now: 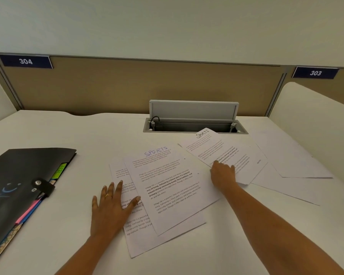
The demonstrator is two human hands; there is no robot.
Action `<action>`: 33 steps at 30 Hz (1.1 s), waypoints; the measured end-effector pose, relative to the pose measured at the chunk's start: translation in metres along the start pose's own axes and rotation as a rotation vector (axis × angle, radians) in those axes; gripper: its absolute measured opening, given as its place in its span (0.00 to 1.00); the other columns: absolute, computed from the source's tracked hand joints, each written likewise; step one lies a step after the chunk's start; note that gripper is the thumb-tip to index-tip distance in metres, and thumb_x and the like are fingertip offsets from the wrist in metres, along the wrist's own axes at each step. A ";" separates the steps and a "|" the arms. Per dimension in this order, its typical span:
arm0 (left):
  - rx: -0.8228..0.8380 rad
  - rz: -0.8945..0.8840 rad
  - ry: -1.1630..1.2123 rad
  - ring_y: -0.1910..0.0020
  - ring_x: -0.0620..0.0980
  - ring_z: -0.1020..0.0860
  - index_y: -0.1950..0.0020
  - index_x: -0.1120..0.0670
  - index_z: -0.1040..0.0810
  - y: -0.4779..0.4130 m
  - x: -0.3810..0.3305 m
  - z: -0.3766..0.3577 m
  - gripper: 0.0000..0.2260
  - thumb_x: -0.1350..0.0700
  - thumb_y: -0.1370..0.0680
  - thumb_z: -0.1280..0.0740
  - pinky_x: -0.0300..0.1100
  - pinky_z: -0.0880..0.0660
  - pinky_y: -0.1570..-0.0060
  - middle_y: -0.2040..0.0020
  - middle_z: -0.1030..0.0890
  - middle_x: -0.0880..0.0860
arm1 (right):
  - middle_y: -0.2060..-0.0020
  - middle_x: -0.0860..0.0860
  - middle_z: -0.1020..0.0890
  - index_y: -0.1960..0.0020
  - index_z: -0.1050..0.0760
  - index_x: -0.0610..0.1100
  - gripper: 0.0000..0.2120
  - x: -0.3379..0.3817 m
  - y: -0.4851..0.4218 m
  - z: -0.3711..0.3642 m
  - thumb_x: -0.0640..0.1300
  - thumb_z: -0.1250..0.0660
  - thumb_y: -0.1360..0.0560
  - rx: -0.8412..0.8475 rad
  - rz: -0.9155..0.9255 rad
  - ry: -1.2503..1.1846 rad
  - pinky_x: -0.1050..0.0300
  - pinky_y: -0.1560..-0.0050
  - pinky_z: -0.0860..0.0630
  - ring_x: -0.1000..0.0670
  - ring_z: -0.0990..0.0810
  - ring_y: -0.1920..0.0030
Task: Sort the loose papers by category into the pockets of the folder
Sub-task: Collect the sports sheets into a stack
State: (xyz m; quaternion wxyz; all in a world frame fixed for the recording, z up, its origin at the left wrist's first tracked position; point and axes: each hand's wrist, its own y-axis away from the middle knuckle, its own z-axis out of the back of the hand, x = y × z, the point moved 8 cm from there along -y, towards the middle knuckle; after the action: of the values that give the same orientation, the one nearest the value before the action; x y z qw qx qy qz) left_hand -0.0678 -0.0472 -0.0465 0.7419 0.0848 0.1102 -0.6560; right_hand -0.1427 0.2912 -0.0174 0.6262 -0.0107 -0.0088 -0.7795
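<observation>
Your two bare forearms reach in from the near edge over a white table [83, 135]. Your left hand [111, 207], a ring on one finger, lies flat with fingers spread, pressing on the lowest printed sheet [139, 237] of a loose fan. Your thumb touches the edge of the sheet headed SPORTS [167, 187] in blue ink, which lies just to the right of that hand and partly over the lower sheet.

Your right hand [222, 174] rests knuckles up, fingers curled onto the near edge of a second SPORTS sheet [216, 149], which runs away from the hand toward an open cable hatch [193, 126]. The thumb is hidden, so I cannot tell whether you pinch that sheet or only press it. Blank-looking sheets [296, 165] lie beyond and to the right of this hand.

A black folder [18, 185], strapped closed with coloured tabs [59, 170] showing, lies well to the left of your left hand.

These papers should be very light, limp and slippery on each other. They probably crease easily, so pinch a free corner or edge and slide rather than grab.
</observation>
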 end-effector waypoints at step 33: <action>-0.053 0.222 0.667 0.28 0.57 0.39 0.27 0.57 0.40 0.024 0.009 0.026 0.27 0.50 0.23 0.37 0.52 0.39 0.31 0.28 0.36 0.58 | 0.43 0.47 0.21 0.43 0.25 0.43 0.13 0.156 0.083 0.029 0.49 0.37 0.23 0.104 0.277 -0.580 0.54 0.40 0.28 0.49 0.23 0.43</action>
State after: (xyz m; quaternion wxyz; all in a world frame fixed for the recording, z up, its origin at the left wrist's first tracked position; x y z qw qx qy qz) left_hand -0.0416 -0.0594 -0.0247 0.7339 0.2866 0.3534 -0.5044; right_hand -0.0952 0.1219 0.0155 0.6976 -0.2015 -0.2252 -0.6497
